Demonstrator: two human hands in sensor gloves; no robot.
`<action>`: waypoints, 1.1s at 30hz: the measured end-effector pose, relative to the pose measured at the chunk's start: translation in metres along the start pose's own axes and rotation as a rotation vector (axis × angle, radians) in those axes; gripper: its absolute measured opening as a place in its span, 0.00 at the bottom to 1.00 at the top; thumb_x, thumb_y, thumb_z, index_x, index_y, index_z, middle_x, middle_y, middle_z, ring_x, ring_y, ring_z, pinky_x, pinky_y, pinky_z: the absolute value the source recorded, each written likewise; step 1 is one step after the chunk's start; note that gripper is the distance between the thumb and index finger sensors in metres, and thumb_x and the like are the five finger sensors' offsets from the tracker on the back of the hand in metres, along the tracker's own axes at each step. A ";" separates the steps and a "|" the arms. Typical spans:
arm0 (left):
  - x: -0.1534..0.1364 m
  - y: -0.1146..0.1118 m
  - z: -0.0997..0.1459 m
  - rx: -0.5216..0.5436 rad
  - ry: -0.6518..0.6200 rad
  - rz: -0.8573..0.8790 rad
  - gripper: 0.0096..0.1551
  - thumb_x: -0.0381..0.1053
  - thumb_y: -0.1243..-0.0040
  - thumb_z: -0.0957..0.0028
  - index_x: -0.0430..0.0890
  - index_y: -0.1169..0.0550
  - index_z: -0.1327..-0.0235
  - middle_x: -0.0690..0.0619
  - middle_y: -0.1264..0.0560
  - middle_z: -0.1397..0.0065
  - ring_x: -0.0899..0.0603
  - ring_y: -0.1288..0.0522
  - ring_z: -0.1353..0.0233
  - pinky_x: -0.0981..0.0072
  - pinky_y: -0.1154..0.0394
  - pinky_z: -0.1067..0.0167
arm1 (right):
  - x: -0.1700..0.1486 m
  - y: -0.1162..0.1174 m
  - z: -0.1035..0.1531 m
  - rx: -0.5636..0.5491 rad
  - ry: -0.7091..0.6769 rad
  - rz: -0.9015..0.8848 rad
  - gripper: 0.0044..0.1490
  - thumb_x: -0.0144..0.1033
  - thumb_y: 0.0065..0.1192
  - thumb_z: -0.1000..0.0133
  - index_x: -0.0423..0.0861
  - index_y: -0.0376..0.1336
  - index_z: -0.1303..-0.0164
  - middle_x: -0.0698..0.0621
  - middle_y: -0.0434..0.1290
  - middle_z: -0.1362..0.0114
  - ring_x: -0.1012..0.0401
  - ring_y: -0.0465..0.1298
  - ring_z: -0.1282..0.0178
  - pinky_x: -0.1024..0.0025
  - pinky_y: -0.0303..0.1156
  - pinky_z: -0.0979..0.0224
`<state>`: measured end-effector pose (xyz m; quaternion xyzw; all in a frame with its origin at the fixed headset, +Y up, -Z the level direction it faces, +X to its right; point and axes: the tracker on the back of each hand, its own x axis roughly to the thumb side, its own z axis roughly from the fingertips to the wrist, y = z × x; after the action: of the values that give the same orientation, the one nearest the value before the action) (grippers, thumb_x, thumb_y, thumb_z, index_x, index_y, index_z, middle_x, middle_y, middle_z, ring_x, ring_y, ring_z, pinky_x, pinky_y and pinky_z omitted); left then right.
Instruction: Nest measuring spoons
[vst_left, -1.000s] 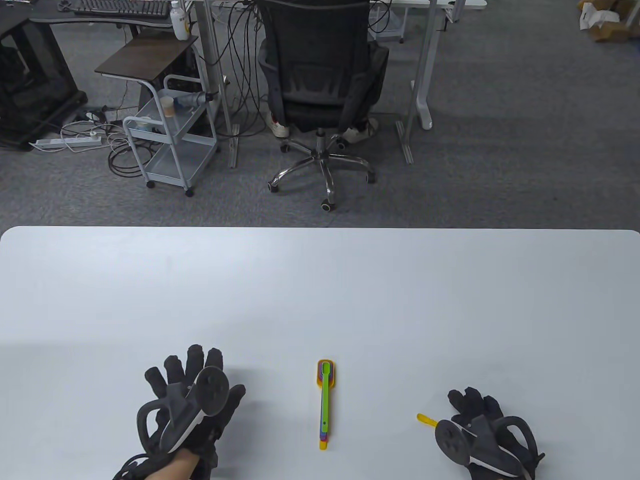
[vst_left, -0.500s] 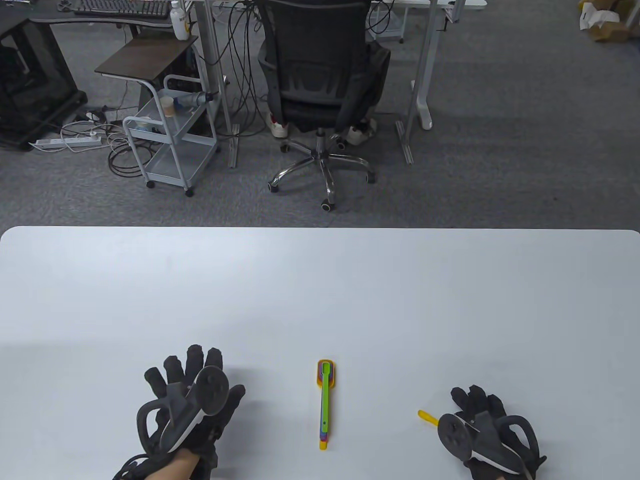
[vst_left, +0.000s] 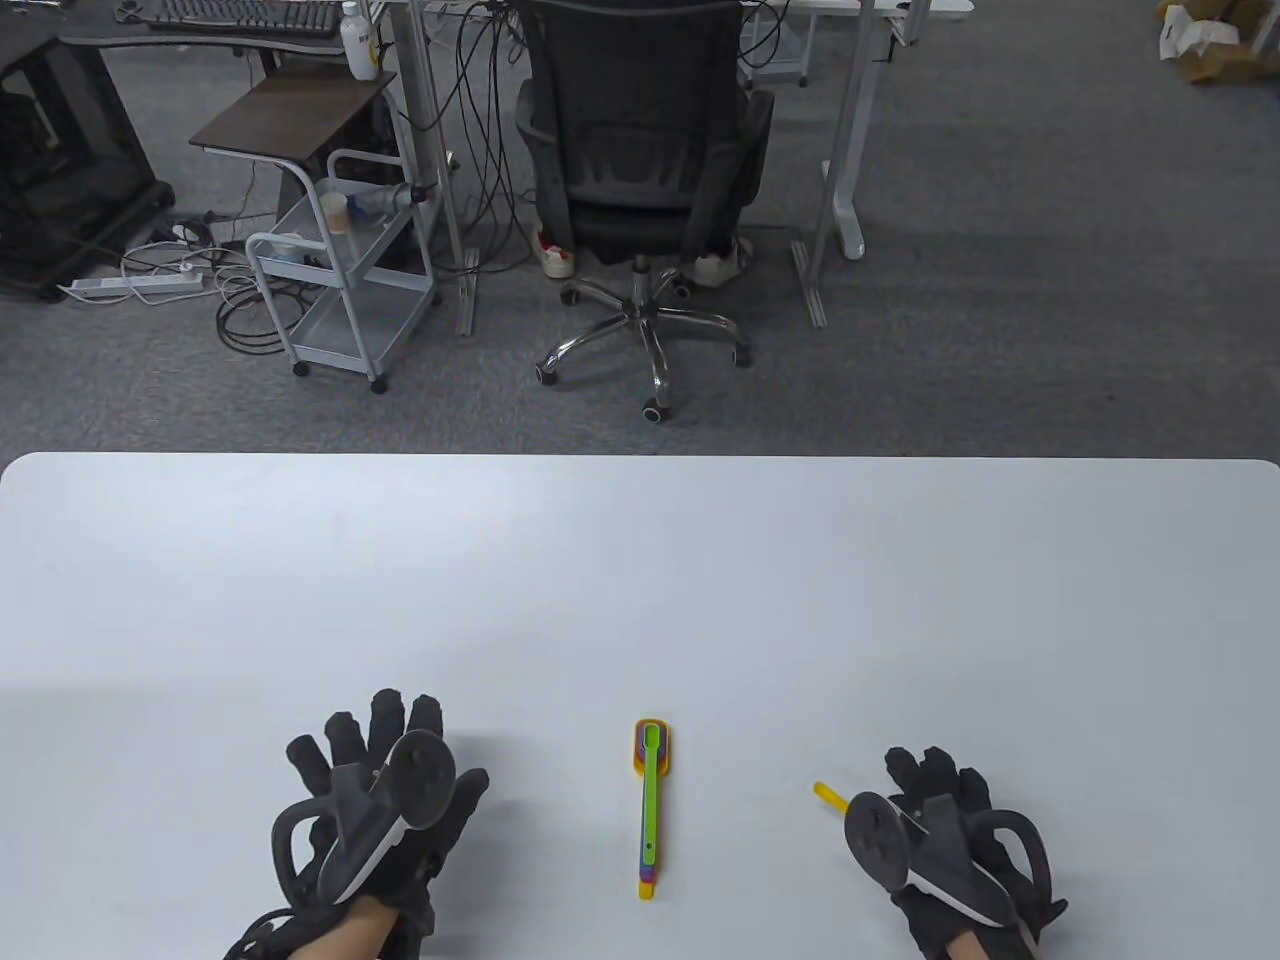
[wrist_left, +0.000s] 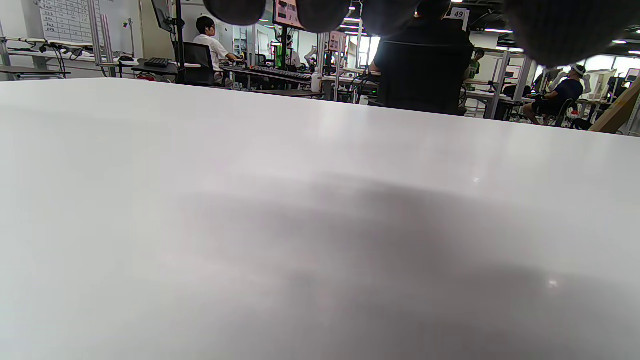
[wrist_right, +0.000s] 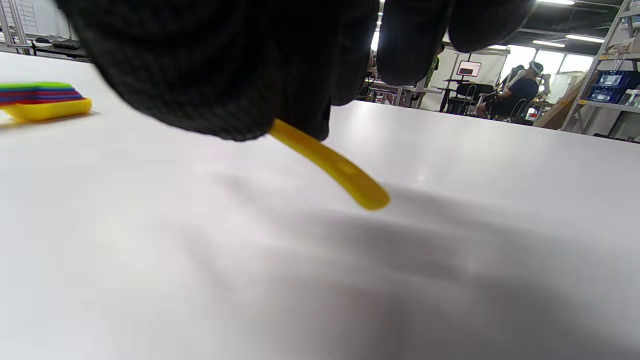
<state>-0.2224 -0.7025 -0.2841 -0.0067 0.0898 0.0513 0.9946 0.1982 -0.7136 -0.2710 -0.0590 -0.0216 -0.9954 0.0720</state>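
A nested stack of measuring spoons (vst_left: 649, 805), green on top of blue, red and yellow ones, lies near the table's front edge, bowls pointing away from me. Its handle ends also show at the left in the right wrist view (wrist_right: 42, 100). My right hand (vst_left: 935, 820) is to the right of the stack and holds a small yellow spoon (vst_left: 829, 796); only its handle sticks out, up and to the left (wrist_right: 332, 165), just above the table. Its bowl is hidden in the fingers. My left hand (vst_left: 380, 790) rests flat on the table left of the stack, fingers spread and empty.
The white table (vst_left: 640, 580) stretches wide beyond the spoons. Past its far edge stand an office chair (vst_left: 640, 170), a wheeled cart (vst_left: 340, 290) and desks on grey carpet.
My right hand has moved up and to the left with the yellow spoon, toward the stack. The left hand and the stack have not moved.
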 end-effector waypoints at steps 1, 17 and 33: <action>0.000 0.000 0.000 -0.001 0.000 0.000 0.53 0.77 0.38 0.55 0.57 0.35 0.16 0.48 0.41 0.09 0.22 0.41 0.13 0.21 0.56 0.24 | 0.004 -0.003 -0.001 -0.004 0.012 0.004 0.28 0.43 0.74 0.52 0.41 0.75 0.46 0.41 0.65 0.13 0.34 0.64 0.18 0.32 0.60 0.24; -0.003 0.000 -0.003 -0.020 0.013 0.009 0.53 0.77 0.38 0.55 0.57 0.36 0.15 0.48 0.42 0.09 0.22 0.41 0.13 0.21 0.56 0.24 | 0.079 -0.044 -0.021 0.056 0.086 -0.049 0.28 0.43 0.72 0.50 0.39 0.75 0.46 0.38 0.65 0.13 0.32 0.66 0.20 0.31 0.62 0.25; -0.005 0.001 -0.004 -0.028 0.017 0.021 0.53 0.76 0.38 0.55 0.57 0.36 0.15 0.48 0.42 0.09 0.22 0.42 0.13 0.21 0.56 0.24 | 0.154 -0.051 -0.048 0.212 0.246 -0.079 0.28 0.42 0.71 0.49 0.37 0.74 0.46 0.33 0.64 0.13 0.29 0.65 0.21 0.31 0.61 0.26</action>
<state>-0.2285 -0.7023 -0.2868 -0.0200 0.0975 0.0628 0.9931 0.0340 -0.6875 -0.3019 0.0724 -0.1199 -0.9893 0.0410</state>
